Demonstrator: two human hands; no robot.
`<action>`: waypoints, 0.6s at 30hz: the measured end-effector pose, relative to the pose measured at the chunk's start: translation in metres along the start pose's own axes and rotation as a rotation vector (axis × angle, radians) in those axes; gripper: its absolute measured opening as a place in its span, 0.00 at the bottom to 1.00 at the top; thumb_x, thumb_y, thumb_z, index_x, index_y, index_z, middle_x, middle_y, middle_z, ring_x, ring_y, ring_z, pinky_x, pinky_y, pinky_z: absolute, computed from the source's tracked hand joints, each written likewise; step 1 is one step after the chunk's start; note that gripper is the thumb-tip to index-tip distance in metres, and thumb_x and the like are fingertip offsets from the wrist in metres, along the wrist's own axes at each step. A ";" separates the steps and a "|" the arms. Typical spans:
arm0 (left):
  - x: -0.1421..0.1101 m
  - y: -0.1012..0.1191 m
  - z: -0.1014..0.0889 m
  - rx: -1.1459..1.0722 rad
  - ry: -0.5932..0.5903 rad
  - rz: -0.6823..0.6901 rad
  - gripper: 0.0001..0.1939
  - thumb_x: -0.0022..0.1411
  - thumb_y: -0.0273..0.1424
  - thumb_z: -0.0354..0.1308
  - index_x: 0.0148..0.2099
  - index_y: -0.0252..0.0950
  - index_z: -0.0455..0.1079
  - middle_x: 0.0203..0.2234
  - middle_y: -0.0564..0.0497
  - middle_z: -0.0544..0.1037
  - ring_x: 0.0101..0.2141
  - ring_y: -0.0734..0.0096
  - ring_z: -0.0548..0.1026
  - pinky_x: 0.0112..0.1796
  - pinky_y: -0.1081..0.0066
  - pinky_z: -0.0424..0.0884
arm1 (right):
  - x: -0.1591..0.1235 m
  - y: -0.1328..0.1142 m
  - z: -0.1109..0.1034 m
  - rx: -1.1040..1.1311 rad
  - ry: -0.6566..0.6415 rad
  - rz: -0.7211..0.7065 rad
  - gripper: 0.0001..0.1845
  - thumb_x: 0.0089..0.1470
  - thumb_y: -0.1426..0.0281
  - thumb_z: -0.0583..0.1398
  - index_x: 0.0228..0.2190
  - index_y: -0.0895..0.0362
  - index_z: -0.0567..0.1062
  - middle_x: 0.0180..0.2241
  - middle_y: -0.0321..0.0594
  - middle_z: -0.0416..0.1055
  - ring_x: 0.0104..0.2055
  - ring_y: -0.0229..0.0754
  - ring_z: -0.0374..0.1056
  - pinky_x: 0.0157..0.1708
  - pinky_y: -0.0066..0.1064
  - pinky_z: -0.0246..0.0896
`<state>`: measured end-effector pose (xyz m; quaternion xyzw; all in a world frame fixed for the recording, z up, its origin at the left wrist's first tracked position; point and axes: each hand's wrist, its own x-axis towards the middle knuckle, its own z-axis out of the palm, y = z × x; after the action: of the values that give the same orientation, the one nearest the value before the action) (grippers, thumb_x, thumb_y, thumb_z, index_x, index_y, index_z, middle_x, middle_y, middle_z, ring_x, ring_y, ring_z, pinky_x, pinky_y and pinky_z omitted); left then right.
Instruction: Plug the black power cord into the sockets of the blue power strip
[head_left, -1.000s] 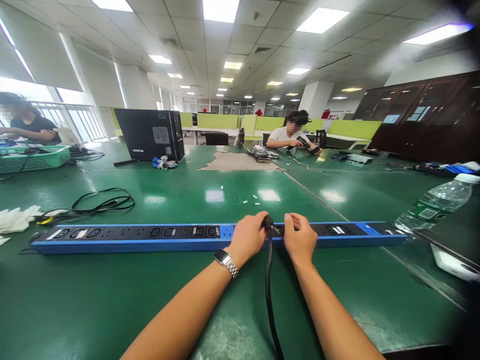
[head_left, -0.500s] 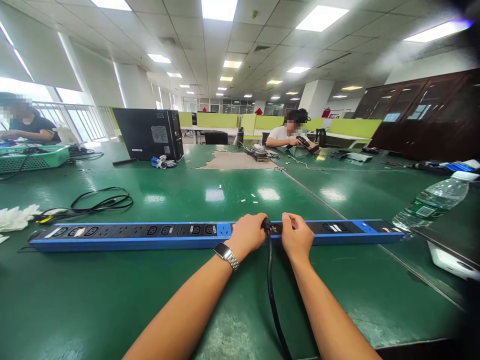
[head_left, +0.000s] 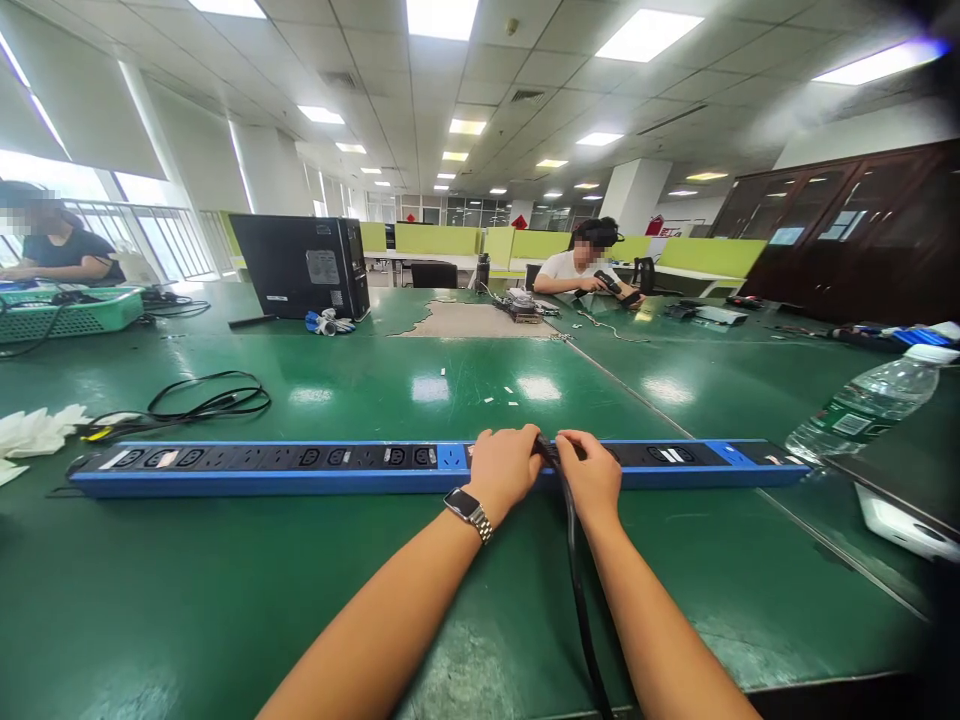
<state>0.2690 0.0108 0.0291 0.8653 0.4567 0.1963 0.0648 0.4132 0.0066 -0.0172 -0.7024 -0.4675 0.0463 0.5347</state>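
Observation:
A long blue power strip (head_left: 270, 484) with a row of black sockets lies across the green table. My left hand (head_left: 506, 468), with a metal-band watch (head_left: 465, 505) on the wrist, grips the plug end of a thick black power cord (head_left: 576, 560) over the strip's middle. Closed beside it, my right hand (head_left: 592, 475) pinches the same cord near its plug (head_left: 547, 450). The cord runs down between my forearms and off the lower edge. Fingers hide most of the plug, so I cannot tell whether it sits in a socket.
A coiled thin black cable (head_left: 214, 400) and white tissues (head_left: 37, 432) lie left. A tilted water bottle (head_left: 862, 405) stands at the strip's right end. Farther back are a computer case (head_left: 300, 265), a green basket (head_left: 82, 312) and a person (head_left: 581, 265) holding a black tool.
My right hand has moved left, from beside the plug onto it and the cord. My left hand has shifted slightly right. The cord now leans to the right.

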 end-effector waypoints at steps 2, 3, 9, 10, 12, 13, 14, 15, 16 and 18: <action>-0.002 -0.001 0.004 0.004 0.014 0.004 0.12 0.66 0.32 0.52 0.52 0.39 0.66 0.43 0.48 0.79 0.46 0.62 0.76 0.52 0.59 0.65 | 0.000 0.002 -0.001 -0.008 -0.031 -0.016 0.21 0.45 0.57 0.53 0.34 0.55 0.78 0.37 0.46 0.79 0.41 0.51 0.71 0.48 0.44 0.61; -0.002 -0.001 0.006 0.006 0.022 0.001 0.12 0.66 0.31 0.52 0.52 0.40 0.66 0.43 0.48 0.79 0.47 0.63 0.75 0.53 0.57 0.64 | -0.001 0.002 -0.001 -0.012 -0.049 -0.027 0.21 0.44 0.59 0.53 0.34 0.55 0.79 0.37 0.46 0.79 0.41 0.51 0.71 0.48 0.45 0.61; -0.022 -0.013 0.007 0.038 0.080 0.048 0.29 0.61 0.41 0.59 0.61 0.38 0.59 0.52 0.44 0.75 0.57 0.54 0.67 0.60 0.48 0.52 | -0.002 0.001 -0.011 -0.004 -0.187 -0.181 0.21 0.40 0.65 0.54 0.38 0.51 0.78 0.41 0.39 0.78 0.47 0.49 0.70 0.55 0.47 0.56; -0.030 -0.022 0.003 0.056 0.115 0.060 0.33 0.60 0.43 0.60 0.63 0.38 0.56 0.55 0.44 0.72 0.59 0.53 0.64 0.61 0.48 0.49 | -0.002 0.001 -0.014 0.012 -0.231 -0.226 0.22 0.41 0.65 0.54 0.40 0.51 0.77 0.42 0.39 0.78 0.47 0.48 0.70 0.55 0.46 0.56; -0.047 -0.047 -0.008 0.110 0.180 0.044 0.37 0.59 0.44 0.61 0.65 0.38 0.54 0.59 0.44 0.69 0.61 0.52 0.61 0.63 0.48 0.46 | -0.001 0.001 -0.019 0.044 -0.339 -0.321 0.24 0.42 0.67 0.55 0.44 0.51 0.76 0.44 0.40 0.76 0.49 0.47 0.69 0.55 0.45 0.58; -0.056 -0.062 -0.016 0.140 0.195 0.005 0.37 0.59 0.45 0.61 0.65 0.38 0.54 0.59 0.44 0.69 0.61 0.52 0.61 0.63 0.48 0.45 | -0.001 0.001 -0.021 0.046 -0.392 -0.360 0.25 0.43 0.66 0.56 0.46 0.51 0.75 0.46 0.40 0.75 0.50 0.47 0.68 0.55 0.45 0.58; -0.065 -0.079 -0.024 0.176 0.196 -0.040 0.38 0.58 0.46 0.61 0.65 0.37 0.55 0.59 0.44 0.69 0.61 0.51 0.61 0.62 0.48 0.46 | -0.001 0.000 -0.023 0.033 -0.436 -0.392 0.25 0.44 0.65 0.57 0.47 0.50 0.74 0.48 0.40 0.75 0.51 0.48 0.67 0.55 0.46 0.57; -0.074 -0.097 -0.033 0.213 0.184 -0.083 0.39 0.57 0.47 0.62 0.65 0.36 0.56 0.59 0.43 0.68 0.61 0.50 0.60 0.62 0.47 0.46 | -0.002 0.000 -0.023 0.008 -0.468 -0.414 0.26 0.44 0.63 0.59 0.48 0.49 0.73 0.48 0.40 0.74 0.52 0.49 0.67 0.55 0.47 0.57; -0.083 -0.114 -0.041 0.249 0.164 -0.128 0.40 0.55 0.48 0.63 0.64 0.35 0.57 0.59 0.41 0.68 0.61 0.49 0.60 0.62 0.47 0.47 | -0.002 0.000 -0.023 -0.019 -0.482 -0.422 0.26 0.45 0.60 0.61 0.48 0.49 0.73 0.49 0.41 0.74 0.52 0.50 0.67 0.55 0.49 0.57; -0.099 -0.142 -0.055 0.309 0.125 -0.214 0.41 0.52 0.51 0.64 0.63 0.35 0.60 0.58 0.40 0.69 0.61 0.45 0.61 0.60 0.45 0.49 | -0.002 0.000 -0.020 -0.052 -0.462 -0.408 0.25 0.45 0.55 0.62 0.46 0.49 0.75 0.45 0.41 0.75 0.49 0.51 0.68 0.54 0.51 0.58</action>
<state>0.0880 0.0082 0.0105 0.7975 0.5740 0.1692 -0.0769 0.4232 -0.0094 -0.0094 -0.5784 -0.7090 0.0845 0.3944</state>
